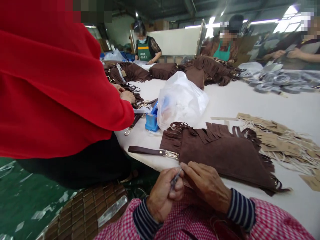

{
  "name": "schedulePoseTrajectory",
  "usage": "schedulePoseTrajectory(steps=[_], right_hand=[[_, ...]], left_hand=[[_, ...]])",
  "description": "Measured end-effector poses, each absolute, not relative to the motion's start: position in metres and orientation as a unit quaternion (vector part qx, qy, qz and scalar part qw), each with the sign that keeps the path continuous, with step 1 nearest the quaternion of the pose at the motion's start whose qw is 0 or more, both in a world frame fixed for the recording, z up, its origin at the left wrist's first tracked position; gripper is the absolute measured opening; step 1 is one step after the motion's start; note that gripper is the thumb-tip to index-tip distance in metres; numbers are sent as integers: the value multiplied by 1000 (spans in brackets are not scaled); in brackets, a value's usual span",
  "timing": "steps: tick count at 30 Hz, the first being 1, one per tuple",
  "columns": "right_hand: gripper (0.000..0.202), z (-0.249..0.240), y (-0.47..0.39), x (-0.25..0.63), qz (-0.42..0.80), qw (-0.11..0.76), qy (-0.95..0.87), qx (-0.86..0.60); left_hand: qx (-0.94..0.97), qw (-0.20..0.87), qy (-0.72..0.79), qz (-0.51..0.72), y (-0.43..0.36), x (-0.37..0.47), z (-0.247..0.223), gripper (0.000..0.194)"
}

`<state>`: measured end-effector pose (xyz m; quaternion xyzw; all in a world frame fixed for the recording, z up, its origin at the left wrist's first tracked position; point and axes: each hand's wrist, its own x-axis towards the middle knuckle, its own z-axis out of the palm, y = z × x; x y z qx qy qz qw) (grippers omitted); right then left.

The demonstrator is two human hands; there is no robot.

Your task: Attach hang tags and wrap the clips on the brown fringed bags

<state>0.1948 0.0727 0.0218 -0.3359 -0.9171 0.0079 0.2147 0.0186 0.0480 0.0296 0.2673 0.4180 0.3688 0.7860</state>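
Low in the centre, my left hand (165, 191) is closed around a small dark metallic tool (175, 179), whose exact kind is unclear. The fingers of my right hand (208, 183) are pressed together at the tool's upper tip; whatever they pinch is too small to name. Just beyond my hands a dark brown fringed bag (222, 155) lies flat on the white table (147, 160). Its brown wrist strap (146, 150) points left, joined by a gold clasp (172, 154) near my fingertips.
A white plastic bag (182, 100) and a blue holder (151, 121) stand behind the bag. Tan tags (277, 141) with white strings lie right. A person in red (62, 86) works close on the left. More brown bags (205, 71) and several people are farther back.
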Motion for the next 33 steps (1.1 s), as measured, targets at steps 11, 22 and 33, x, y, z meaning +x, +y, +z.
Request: schedulePoseTrajectory(steps=[11,22,33], right_hand=[[29,24,79,242,-47,206,-896,-390],[30,101,109,247,93,105,-908,-395],[25,72,262,175,13,100,-847,-521]], left_hand=[[805,-52,575,135,85,-42,50,18],[823,24,555,119,72,2,33,12],[834,15,534,141,81,34,19,14]])
